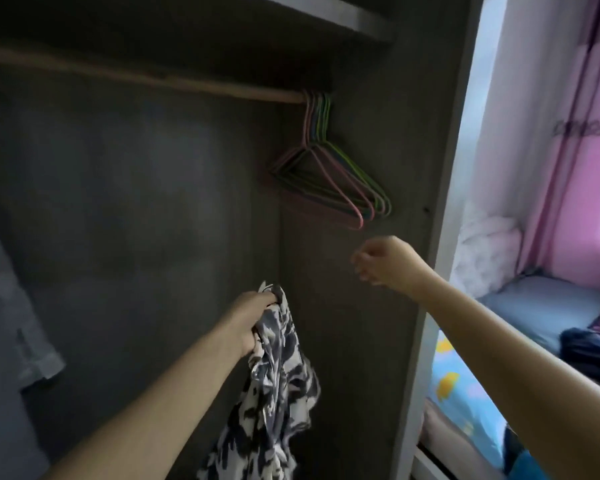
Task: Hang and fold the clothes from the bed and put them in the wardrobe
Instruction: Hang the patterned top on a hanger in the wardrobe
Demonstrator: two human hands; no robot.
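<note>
I face the dark inside of the wardrobe (153,202). My left hand (253,320) grips the top of a black-and-white patterned garment (278,375), which hangs down limp below it. My right hand (385,261) is raised a little below and to the right of a bunch of several empty pink and green hangers (329,174); its fingers are loosely curled and hold nothing. The hangers hang at the right end of the wooden rail (153,77), against the wardrobe's right wall.
A grey garment (11,323) hangs at the left edge inside the wardrobe. A shelf (326,15) runs above the rail. Right of the wardrobe's pale side panel (440,237) lies the bed (465,375) with a blue pillow, dark clothes (589,348) and pink curtains (575,168).
</note>
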